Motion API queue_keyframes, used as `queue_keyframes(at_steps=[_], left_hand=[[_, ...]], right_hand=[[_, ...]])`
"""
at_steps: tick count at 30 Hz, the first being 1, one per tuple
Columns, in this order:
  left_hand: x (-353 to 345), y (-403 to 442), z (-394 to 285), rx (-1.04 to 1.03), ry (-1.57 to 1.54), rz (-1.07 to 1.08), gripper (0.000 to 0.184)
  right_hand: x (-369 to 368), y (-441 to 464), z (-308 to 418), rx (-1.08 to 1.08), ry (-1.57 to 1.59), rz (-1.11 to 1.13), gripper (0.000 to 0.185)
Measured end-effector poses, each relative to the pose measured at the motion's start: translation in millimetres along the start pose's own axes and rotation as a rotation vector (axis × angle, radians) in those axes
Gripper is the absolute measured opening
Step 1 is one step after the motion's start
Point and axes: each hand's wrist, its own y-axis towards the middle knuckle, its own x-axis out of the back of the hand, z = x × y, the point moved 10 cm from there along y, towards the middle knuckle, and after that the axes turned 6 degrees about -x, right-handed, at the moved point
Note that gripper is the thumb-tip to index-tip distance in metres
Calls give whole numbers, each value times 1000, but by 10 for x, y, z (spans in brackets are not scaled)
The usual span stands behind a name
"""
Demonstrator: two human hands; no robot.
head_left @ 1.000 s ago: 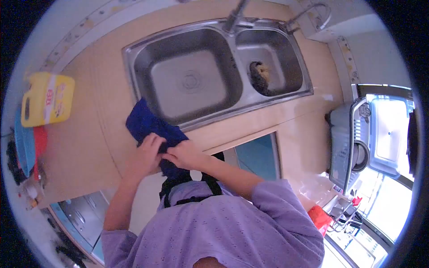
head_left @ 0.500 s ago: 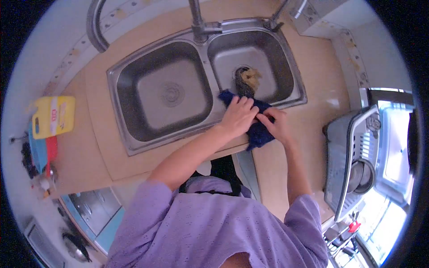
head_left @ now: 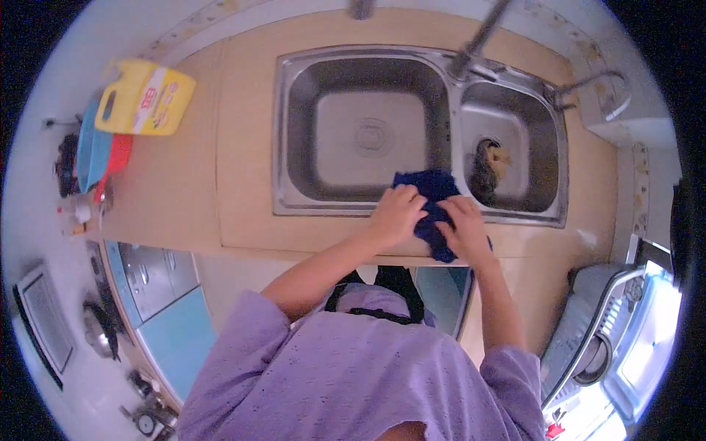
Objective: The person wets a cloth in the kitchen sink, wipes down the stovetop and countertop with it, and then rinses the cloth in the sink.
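A dark blue cloth [head_left: 429, 182] lies bunched over the front rim of the sink, by the divider between the two basins, and hangs toward the counter edge. My left hand [head_left: 398, 214] grips its left side with fingers bent. On the right part of the cloth, my right hand [head_left: 463, 226] has its fingers curled and pressed into the fabric. A dark, crumpled item [head_left: 482, 175] and a tan piece [head_left: 499, 159] lie by the drain of the smaller right basin [head_left: 526, 132].
The large left basin [head_left: 368, 110] has a faucet [head_left: 482, 40] behind the divider. A yellow jug [head_left: 151, 95] stands at the far left, near blue and red basins [head_left: 118, 151]. A dish rack [head_left: 588, 331] holding metal bowls stands at the right.
The view has swung left, so the sink appears farther right. My hands have moved left along the sink's front with the cloth, which is now spread wider, and they are farther apart.
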Motion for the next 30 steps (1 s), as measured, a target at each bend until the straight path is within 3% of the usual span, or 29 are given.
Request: queue_keyframes(at_steps=[2, 8, 11, 13, 17, 20, 23, 28, 30], left_hand=[[256, -354, 328, 111, 45, 18, 24], [1106, -1204, 955, 161, 187, -140, 25], [1293, -1515, 1292, 205, 138, -51, 27], [1587, -1627, 1449, 267, -29, -187, 28], [2276, -1816, 1617, 354, -13, -392, 32], [2421, -2156, 1815, 342, 227, -402, 31], [2438, -2314, 2006, 599, -174, -483, 28], [2376, -1992, 1891, 596, -91, -359, 23], [2366, -1844, 1771, 583, -98, -306, 22]], right_hand=[[-292, 231, 392, 35, 73, 100, 33], [-1164, 665, 1404, 207, 30, 213, 36], [-1434, 827, 1856, 292, 82, 195, 38], [-1566, 995, 2011, 237, 177, 201, 40], [-1777, 1575, 1905, 36, 349, 25, 38], [-1666, 2202, 1755, 94, 300, -265, 39], [-1499, 2923, 1711, 56, 152, -282, 36], [-1308, 3725, 1703, 30, -176, -243, 33], [-1251, 3647, 1569, 53, -124, -314, 31]])
